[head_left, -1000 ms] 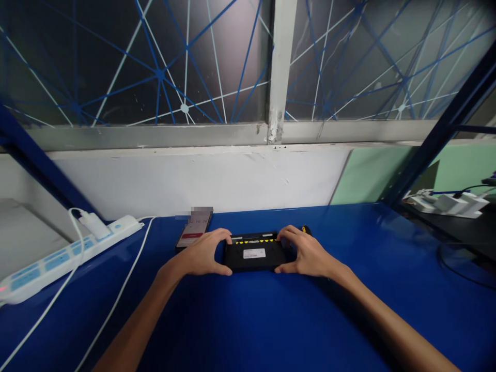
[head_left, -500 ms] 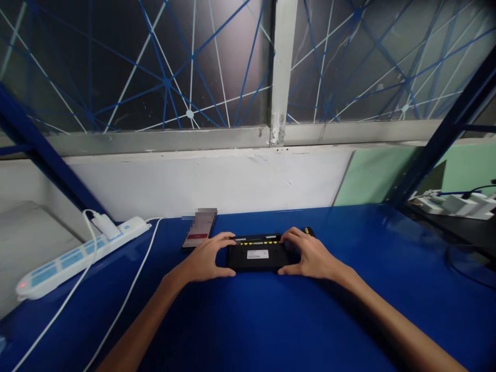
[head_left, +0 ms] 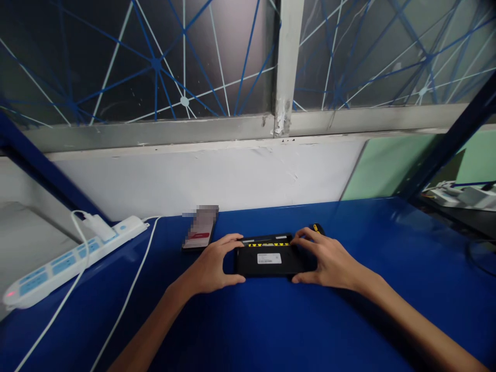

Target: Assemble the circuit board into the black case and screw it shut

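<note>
Between my hands, on the blue table, is a flat black rectangular device [head_left: 267,267] with a white label on its upper face. A yellow-and-black patterned strip runs along its far part. My left hand [head_left: 213,261] grips the left end, thumb at the near edge and fingers at the far edge. The right end is held the same way by my right hand [head_left: 327,256]. Just behind my right hand, partly hidden by it, sits a black computer mouse [head_left: 318,228] with a yellow wheel area. A smartphone [head_left: 201,232], its screen lit and blurred, lies beyond my left hand.
A white power strip [head_left: 73,261] with a plugged-in charger lies at the left, its white cables [head_left: 129,294] running toward the front. White adapters [head_left: 461,196] sit on a dark surface at far right. A wall and window bound the blue table [head_left: 267,325] behind.
The camera view has shifted and come slightly closer. Both hands still hold the black device at its ends, and it appears a little to the right, with more of the yellow strip showing.
</note>
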Motion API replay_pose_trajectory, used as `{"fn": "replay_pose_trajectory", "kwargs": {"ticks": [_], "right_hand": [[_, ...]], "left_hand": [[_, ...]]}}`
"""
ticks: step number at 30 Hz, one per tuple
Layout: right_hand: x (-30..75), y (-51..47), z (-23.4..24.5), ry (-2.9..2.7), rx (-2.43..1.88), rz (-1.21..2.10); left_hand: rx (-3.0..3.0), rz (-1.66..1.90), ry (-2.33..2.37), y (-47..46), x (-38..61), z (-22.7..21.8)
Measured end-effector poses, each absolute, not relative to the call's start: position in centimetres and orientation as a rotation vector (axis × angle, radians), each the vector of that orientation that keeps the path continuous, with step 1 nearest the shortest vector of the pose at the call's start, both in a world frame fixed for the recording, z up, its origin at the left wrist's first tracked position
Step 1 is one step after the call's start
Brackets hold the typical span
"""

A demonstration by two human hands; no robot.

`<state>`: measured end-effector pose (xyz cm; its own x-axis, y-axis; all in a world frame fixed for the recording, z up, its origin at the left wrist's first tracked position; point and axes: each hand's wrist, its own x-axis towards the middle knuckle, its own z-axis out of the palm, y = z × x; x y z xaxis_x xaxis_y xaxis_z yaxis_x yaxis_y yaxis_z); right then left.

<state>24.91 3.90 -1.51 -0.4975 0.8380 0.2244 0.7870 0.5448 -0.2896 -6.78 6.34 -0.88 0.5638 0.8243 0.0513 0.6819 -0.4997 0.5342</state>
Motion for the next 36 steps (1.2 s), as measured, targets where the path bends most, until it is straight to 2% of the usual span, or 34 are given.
{"fn": "replay_pose_trajectory", "kwargs": {"ticks": [36], "right_hand": [[25.4,4.0,-0.6,-2.325,-1.235,0.420]], "left_hand": [[2.316,0.406,1.168,6.1,-7.1,0.0]]}}
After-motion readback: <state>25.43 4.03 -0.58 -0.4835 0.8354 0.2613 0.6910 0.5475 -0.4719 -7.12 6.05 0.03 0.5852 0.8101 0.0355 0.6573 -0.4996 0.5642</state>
